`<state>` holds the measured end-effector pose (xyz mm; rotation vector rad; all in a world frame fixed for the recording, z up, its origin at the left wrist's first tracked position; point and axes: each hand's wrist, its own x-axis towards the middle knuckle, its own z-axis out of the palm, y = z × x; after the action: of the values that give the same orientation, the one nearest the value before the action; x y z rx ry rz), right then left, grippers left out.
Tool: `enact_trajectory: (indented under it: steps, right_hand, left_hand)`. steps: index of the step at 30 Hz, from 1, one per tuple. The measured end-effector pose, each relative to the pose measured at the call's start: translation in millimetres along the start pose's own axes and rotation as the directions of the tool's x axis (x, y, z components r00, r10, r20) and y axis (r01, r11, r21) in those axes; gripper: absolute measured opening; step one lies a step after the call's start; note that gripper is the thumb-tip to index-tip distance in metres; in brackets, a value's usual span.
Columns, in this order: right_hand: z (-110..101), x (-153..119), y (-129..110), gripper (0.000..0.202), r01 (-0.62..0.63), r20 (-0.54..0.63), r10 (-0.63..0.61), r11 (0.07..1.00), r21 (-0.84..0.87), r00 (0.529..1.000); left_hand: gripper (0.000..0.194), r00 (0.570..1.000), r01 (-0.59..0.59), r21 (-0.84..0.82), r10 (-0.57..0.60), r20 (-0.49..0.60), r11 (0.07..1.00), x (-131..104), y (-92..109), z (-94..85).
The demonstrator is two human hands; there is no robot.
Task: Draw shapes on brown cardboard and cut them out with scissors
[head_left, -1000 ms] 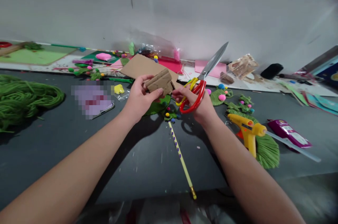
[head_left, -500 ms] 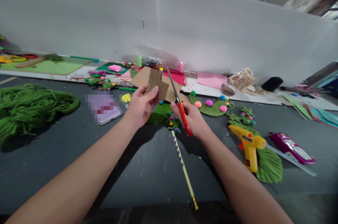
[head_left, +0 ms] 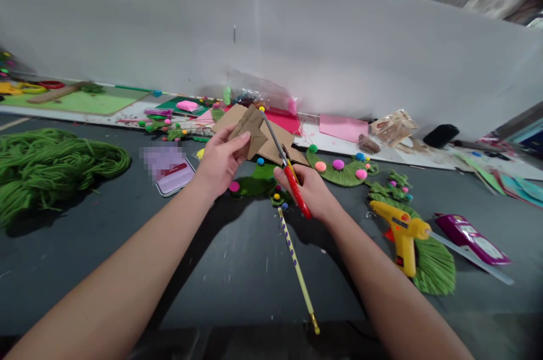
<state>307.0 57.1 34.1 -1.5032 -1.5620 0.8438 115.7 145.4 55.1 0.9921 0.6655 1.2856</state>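
Between the thumb and fingers of my left hand (head_left: 223, 162) is a small brown cardboard piece (head_left: 253, 129) with drawn lines and a stepped edge. My right hand (head_left: 311, 190) grips red-handled scissors (head_left: 294, 185), their blades pointing up and away, just right of the cardboard and apart from it. Behind the hands lie larger cardboard sheets (head_left: 278, 148). Below them, a green piece with pompoms (head_left: 254, 182) rests on the table, partly hidden by my left hand. A pale yellow pencil with purple dots (head_left: 299, 275) lies toward the front edge.
Green yarn (head_left: 55, 173) is heaped at the left, near a phone (head_left: 176, 176). On the right, a yellow glue gun (head_left: 405, 235) sits over a green yarn-wrapped piece (head_left: 435, 269), beside a purple packet (head_left: 470, 238). Pink paper (head_left: 343, 127) lies by the wall (head_left: 169, 26).
My left hand has tilted the cardboard piece clockwise, and moved slightly left. The scissors stay in my right hand, almost unmoved. The whole view has shifted slightly.
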Motion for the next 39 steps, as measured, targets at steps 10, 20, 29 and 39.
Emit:
enact_trajectory:
  steps: [10,20,29,39]
  right_hand:
    - [-18,3,1,0.057,-0.061,-0.010,0.060,0.996,-0.073,0.998]
    - [-27,-2,-5,0.053,-0.065,0.163,0.121,0.947,-0.315,0.979]
    - [-23,-3,-3,0.055,-0.055,0.235,0.141,0.939,-0.339,0.962]
    - [-18,-3,-8,0.054,-0.078,0.271,0.170,0.945,-0.317,0.947]
  left_hand:
    - [0.054,0.985,-0.109,0.167,0.129,-0.111,0.980,17,13,-25.8]
    - [0.075,0.980,-0.177,0.167,0.190,-0.067,0.970,21,17,-34.5]
    - [0.059,0.960,-0.219,0.234,0.253,-0.124,0.947,23,5,-36.9]
    - [0.062,0.932,-0.326,0.200,0.349,-0.096,0.924,32,-10,-33.3]
